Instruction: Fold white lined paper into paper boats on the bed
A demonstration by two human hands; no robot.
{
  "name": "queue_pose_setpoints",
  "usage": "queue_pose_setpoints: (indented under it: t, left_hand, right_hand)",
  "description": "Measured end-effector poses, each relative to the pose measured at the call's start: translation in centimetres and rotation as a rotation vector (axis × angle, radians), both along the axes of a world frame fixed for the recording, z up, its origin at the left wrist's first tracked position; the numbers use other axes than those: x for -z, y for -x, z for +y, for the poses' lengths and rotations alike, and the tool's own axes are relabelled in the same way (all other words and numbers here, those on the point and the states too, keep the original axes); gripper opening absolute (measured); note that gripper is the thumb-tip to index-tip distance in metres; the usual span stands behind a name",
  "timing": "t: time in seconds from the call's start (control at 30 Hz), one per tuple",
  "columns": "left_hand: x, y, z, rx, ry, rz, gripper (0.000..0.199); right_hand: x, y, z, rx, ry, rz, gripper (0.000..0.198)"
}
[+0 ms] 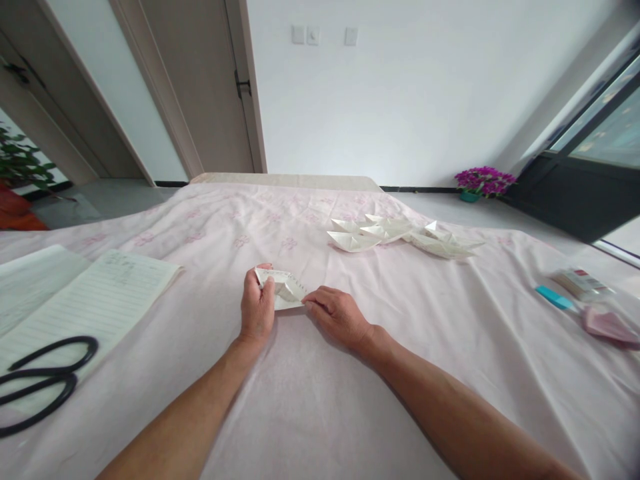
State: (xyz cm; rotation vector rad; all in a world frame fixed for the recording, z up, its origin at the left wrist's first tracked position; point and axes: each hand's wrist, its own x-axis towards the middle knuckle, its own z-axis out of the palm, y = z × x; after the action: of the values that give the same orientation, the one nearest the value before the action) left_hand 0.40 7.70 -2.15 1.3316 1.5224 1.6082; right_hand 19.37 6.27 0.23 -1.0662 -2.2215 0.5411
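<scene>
Between my hands is a folded paper boat (286, 293), pale with faint printed marks along its upper side. My left hand (259, 307) grips its left end, thumb on top and fingers behind. With thumb and forefinger pinched, my right hand (340, 312) holds the boat's right tip. Both hands are low over the cloth, near the middle of the view. Farther back on the right, several finished paper boats (355, 240) sit close together, some overlapping.
A pink flowered cloth (310, 400) covers the table. At left lie a lined notebook (115, 293) and black-handled scissors (55, 373). On the right are a blue object (553, 297), a clear packet (583, 285) and a pink item (607, 325).
</scene>
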Motion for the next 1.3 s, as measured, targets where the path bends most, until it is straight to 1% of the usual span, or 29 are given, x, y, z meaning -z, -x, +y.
queue_pose_setpoints:
  t: [0.17,0.33,0.47,0.63,0.7,0.77,0.87,1.07,1.13,1.23,1.3]
  left_hand:
    - [-0.2,0.0,0.1,-0.016,-0.02,0.021,0.027]
    - [-0.5,0.0,0.1,-0.007,-0.059,0.035,0.029]
    - [-0.2,0.3,0.1,-0.002,-0.103,0.067,0.037]
    - [0.2,0.7,0.2,0.017,-0.175,0.243,0.041]
    - [0.1,0.9,0.2,0.015,-0.205,0.31,0.039]
    - [-0.1,1.0,0.1,0.023,-0.213,0.368,0.033]
    - [-0.5,1.1,0.1,0.067,-0.19,0.441,0.023]
    - [-0.6,1.9,0.0,0.146,-0.08,0.479,0.027]
    - [-0.5,2.2,0.0,0.215,-0.051,0.49,0.026]
    - [-0.3,2.6,0.3,0.334,-0.062,0.489,0.028]
    - [-0.2,2.7,0.5,0.371,-0.11,0.497,0.027]
  right_hand:
    - [0.1,-0.1,0.1,0.004,0.008,0.012,0.021]
    - [0.4,-0.2,0.2,0.048,0.013,0.036,0.021]
    - [0.5,-0.4,0.4,0.07,0.005,0.074,0.021]
    - [0.6,-1.1,1.0,0.111,-0.013,0.097,0.021]
    - [0.6,-1.5,1.2,0.137,-0.022,0.096,0.021]
    - [0.7,-1.8,1.5,0.162,-0.031,0.095,0.021]
    - [0.8,-2.2,1.8,0.178,-0.04,0.092,0.021]
    - [0.9,-2.6,2.1,0.207,-0.047,0.097,0.02]
    - [0.9,-2.8,2.2,0.215,-0.046,0.102,0.02]
    - [1.0,-3.1,2.4,0.23,-0.039,0.112,0.019]
    - [1.2,-3.3,2.6,0.242,-0.033,0.119,0.019]
